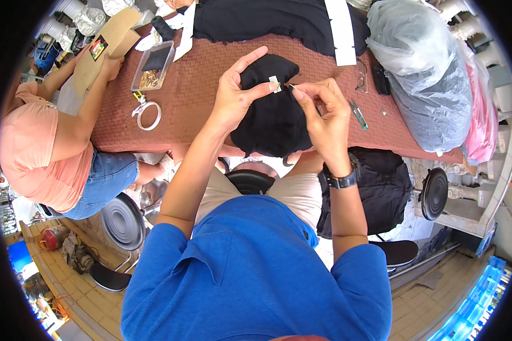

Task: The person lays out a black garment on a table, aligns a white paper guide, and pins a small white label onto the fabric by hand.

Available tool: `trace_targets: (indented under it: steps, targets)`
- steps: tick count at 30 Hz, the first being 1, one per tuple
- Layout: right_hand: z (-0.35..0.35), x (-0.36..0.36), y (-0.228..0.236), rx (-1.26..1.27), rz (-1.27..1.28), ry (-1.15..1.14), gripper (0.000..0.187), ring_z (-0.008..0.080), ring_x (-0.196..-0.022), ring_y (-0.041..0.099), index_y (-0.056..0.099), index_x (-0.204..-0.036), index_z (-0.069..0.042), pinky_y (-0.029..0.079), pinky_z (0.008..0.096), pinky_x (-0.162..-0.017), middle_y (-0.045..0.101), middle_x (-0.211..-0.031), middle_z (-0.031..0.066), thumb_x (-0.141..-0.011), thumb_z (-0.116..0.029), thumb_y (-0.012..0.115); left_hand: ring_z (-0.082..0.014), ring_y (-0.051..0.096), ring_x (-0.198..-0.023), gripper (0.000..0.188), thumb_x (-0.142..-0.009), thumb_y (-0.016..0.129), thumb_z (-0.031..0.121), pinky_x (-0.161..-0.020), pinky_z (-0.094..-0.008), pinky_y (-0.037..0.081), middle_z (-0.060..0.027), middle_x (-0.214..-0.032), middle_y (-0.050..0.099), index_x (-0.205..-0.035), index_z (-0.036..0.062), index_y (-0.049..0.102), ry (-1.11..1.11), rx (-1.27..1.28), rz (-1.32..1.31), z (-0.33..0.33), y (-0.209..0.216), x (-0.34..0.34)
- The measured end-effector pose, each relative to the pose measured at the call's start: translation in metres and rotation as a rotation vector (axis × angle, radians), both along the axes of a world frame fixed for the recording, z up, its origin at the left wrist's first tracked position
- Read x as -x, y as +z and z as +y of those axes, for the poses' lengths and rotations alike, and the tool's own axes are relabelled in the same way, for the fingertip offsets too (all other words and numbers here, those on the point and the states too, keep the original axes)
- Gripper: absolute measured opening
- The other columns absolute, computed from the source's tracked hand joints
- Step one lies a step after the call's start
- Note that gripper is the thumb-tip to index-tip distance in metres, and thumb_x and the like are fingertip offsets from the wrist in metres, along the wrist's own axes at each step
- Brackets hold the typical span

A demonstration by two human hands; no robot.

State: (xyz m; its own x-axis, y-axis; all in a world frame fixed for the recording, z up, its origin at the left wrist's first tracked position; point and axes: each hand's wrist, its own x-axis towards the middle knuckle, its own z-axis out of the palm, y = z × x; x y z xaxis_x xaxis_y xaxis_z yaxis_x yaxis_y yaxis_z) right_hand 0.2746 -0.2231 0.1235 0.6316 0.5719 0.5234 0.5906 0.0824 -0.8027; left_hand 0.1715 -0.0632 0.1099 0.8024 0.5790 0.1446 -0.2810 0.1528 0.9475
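Note:
A folded black garment (270,122) lies on the table in front of me, at its near edge. My left hand (232,98) is over the garment's left side, its thumb on a small white tag (275,83) and its index finger stretched out away from me. My right hand (324,105) comes in from the right, thumb and index finger pinched together beside the tag. From that pinch a thin light piece, like a pin or tag string, points toward the tag; it is too small to name surely.
Brown cloth covers the table (193,96). To the left are a clear plastic box (148,88) with gold-coloured pins and a rolled tape (148,116). Green thread snips (358,115), eyeglasses (362,78) and bulky plastic bags (426,74) lie right. A co-worker (45,131) holds brown cardboard.

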Motion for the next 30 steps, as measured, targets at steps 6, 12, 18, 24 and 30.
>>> trace_targets:
  steps: [6, 12, 18, 24, 30]
  targets:
    - [0.007, 0.007, -0.003, 0.038, -0.036, -0.038, 0.015, 0.0147, -0.067, 0.055, 0.078, -0.1, -0.004, 0.047, 0.0283, -0.062, 0.058, -0.076, 0.0058, -0.086, 0.0, 0.076, -0.0114, 0.068, -0.1, 0.069, -0.08, 0.079, -0.009, -0.094, -0.0268, 0.055, -0.0073, -0.115, 0.07, -0.143, 0.0023, 0.055, 0.03, -0.039, 0.0, -0.001, 0.001, 0.001]
    - [0.007, 0.008, -0.006, 0.049, -0.046, -0.044, 0.02, 0.0152, -0.067, 0.055, 0.079, -0.103, -0.005, 0.047, 0.0286, -0.062, 0.057, -0.075, 0.0061, -0.085, 0.002, 0.075, -0.012, 0.069, -0.1, 0.069, -0.081, 0.077, -0.01, -0.093, -0.0266, 0.056, -0.0082, -0.114, 0.071, -0.144, 0.0021, 0.053, 0.001, -0.018, -0.006, -0.001, 0.002, 0.0]
    - [0.006, 0.005, -0.007, 0.055, -0.062, -0.035, 0.02, 0.0158, -0.067, 0.056, 0.079, -0.103, -0.004, 0.047, 0.0288, -0.061, 0.057, -0.077, 0.0068, -0.085, 0.003, 0.074, -0.0124, 0.069, -0.101, 0.069, -0.082, 0.077, -0.009, -0.093, -0.0269, 0.056, -0.0091, -0.114, 0.072, -0.145, 0.0023, 0.052, 0.01, -0.063, -0.005, 0.001, -0.001, -0.002]
    - [0.006, 0.005, -0.004, 0.07, -0.086, -0.024, 0.021, 0.0164, -0.067, 0.057, 0.079, -0.103, -0.004, 0.048, 0.0294, -0.061, 0.058, -0.078, 0.0075, -0.084, 0.004, 0.074, -0.0126, 0.069, -0.101, 0.068, -0.082, 0.077, -0.009, -0.094, -0.027, 0.056, -0.0088, -0.115, 0.072, -0.145, 0.0024, 0.052, 0.024, -0.137, 0.003, 0.003, -0.007, -0.002]
    - [0.005, 0.003, -0.003, 0.115, -0.142, -0.003, 0.02, 0.0212, -0.068, 0.059, 0.077, -0.102, -0.001, 0.049, 0.0328, -0.061, 0.058, -0.08, 0.0104, -0.085, 0.006, 0.071, -0.0127, 0.065, -0.108, 0.067, -0.083, 0.076, -0.009, -0.096, -0.0263, 0.052, -0.0096, -0.124, 0.067, -0.145, 0.0017, 0.053, 0.099, -0.371, 0.034, -0.003, -0.004, -0.001]
